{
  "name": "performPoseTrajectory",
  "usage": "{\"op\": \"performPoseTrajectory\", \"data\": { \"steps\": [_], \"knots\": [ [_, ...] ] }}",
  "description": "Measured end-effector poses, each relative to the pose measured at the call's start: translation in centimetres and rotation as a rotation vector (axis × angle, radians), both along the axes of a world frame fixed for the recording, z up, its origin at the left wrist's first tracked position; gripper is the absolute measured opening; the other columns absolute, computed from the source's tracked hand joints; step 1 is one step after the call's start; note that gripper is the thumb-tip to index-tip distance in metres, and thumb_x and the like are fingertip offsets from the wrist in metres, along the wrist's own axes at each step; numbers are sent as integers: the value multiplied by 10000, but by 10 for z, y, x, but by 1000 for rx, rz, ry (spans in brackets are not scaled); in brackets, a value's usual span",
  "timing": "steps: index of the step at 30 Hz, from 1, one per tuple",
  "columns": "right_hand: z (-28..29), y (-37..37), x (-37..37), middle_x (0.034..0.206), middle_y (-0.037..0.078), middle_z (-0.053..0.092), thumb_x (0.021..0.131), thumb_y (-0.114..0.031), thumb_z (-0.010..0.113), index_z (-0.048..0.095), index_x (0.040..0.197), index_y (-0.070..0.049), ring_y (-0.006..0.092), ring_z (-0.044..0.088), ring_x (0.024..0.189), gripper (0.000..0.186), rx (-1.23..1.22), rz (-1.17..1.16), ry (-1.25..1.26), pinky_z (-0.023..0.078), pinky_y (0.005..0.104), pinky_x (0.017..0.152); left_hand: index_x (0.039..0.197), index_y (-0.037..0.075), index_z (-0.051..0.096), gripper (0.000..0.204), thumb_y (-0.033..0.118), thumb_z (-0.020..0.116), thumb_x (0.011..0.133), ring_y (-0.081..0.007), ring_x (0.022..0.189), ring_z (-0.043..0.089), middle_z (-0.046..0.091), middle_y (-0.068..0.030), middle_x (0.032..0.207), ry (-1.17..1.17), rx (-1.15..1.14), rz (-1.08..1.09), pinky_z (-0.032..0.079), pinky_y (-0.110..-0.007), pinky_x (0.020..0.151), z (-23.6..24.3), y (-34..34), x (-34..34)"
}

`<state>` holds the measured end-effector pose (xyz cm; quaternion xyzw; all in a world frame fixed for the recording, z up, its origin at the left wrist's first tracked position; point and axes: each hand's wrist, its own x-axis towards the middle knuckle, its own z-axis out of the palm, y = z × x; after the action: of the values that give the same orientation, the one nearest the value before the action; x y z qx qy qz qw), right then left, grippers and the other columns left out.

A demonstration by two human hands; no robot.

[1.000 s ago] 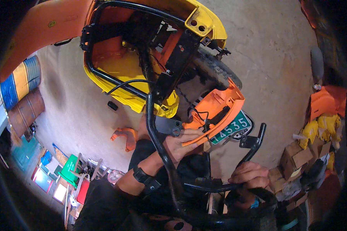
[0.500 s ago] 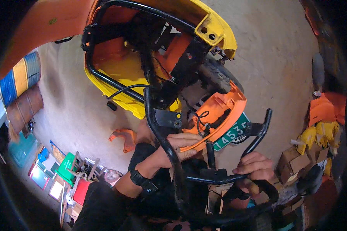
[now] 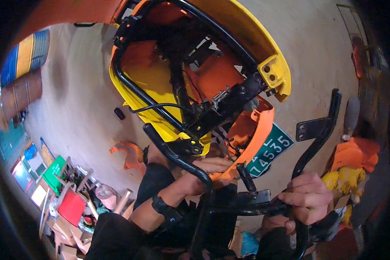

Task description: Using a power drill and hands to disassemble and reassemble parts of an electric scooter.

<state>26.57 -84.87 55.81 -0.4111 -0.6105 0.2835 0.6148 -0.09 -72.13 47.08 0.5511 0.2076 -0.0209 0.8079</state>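
My right hand (image 3: 305, 197) is closed round a bent black tube frame (image 3: 310, 158), at the bar where a cross tube joins. The frame's left arm (image 3: 173, 156) reaches up beside the vehicle body; its right arm carries a flat bracket (image 3: 312, 129) with holes. Fingers of my left hand (image 3: 214, 168) lie over the lower edge of a curved orange plastic panel (image 3: 261, 136), gripping it. A green number plate (image 3: 271, 151) sits against the panel's right side. Thin black cables lie inside the panel. Above stands the yellow body shell (image 3: 275, 56) with its black tubular chassis (image 3: 138, 95).
A loose orange plastic piece (image 3: 130, 156) and a small black object (image 3: 119, 113) lie on the floor at left. Further left are a rusty drum (image 3: 21, 95), a green chair back (image 3: 55, 173) and a red seat (image 3: 71, 210). Orange and yellow parts (image 3: 355, 156) are piled at right.
My right hand has moved up and right with the black frame, whose bracketed arm now stands away from the number plate. My left hand stays on the orange panel. The view has shifted.
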Motion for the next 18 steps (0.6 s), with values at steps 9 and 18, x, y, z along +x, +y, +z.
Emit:
{"op": "performPoseTrajectory", "data": {
  "steps": [9,18],
  "knots": [
    [-8,40,38,770,199,662,842,-250,692,475,666,-37,237,529,450,351,6,15,-82,494,381,575,901,2,698,197,96,811,769,-324,1215,572,696,-154,1138,-77,17,111,415,-436,1056,1,-9,25],
    [-28,61,38,721,136,639,923,-372,630,495,740,-58,226,542,520,388,-64,-295,-59,463,341,497,1054,32,720,262,74,785,804,-301,1120,631,710,-119,1103,-119,82,248,383,-521,1083,3,-27,28]
  ]
}}
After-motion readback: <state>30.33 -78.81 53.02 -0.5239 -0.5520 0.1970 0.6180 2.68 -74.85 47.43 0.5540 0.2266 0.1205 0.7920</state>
